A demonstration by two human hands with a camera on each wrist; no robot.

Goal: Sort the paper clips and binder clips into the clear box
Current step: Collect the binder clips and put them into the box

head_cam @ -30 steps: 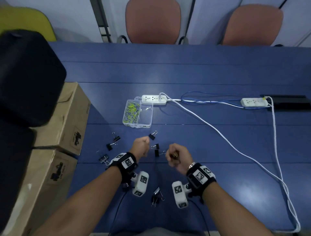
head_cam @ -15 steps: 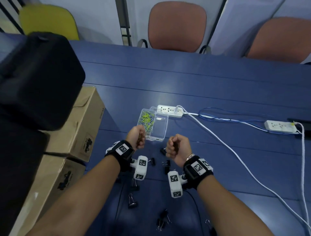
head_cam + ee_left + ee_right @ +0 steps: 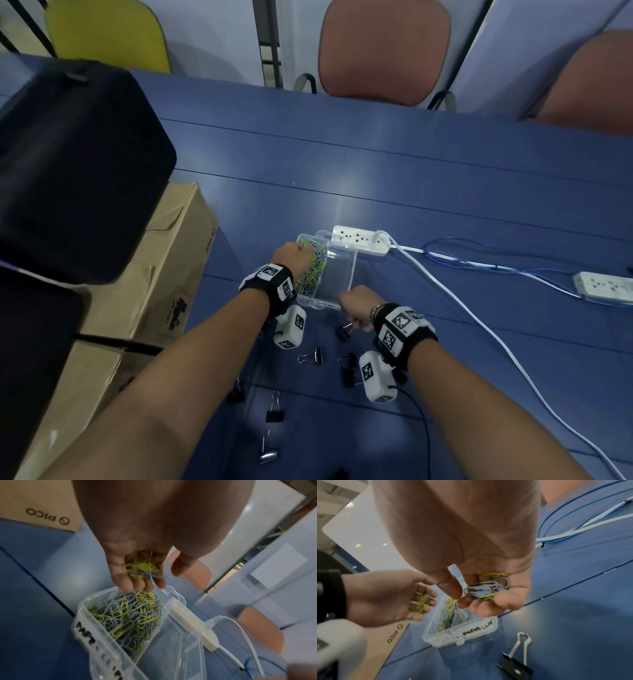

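The clear box stands mid-table, its left compartment heaped with yellow and grey paper clips; the right compartment looks empty. My left hand hovers over that heap, fingers curled round a bunch of paper clips just above the box. My right hand is at the box's near edge and cups more paper clips in curled fingers. Several black binder clips lie on the table near my wrists, one right below the right hand.
A white power strip touches the box's far side; its white cable runs right and toward me, past a second strip. Cardboard boxes and a black case stand on the left. Chairs line the far edge.
Both hands have moved forward from the binder clips to the box. The left hand now hangs over the paper clip compartment and the right hand has reached the box's near edge.
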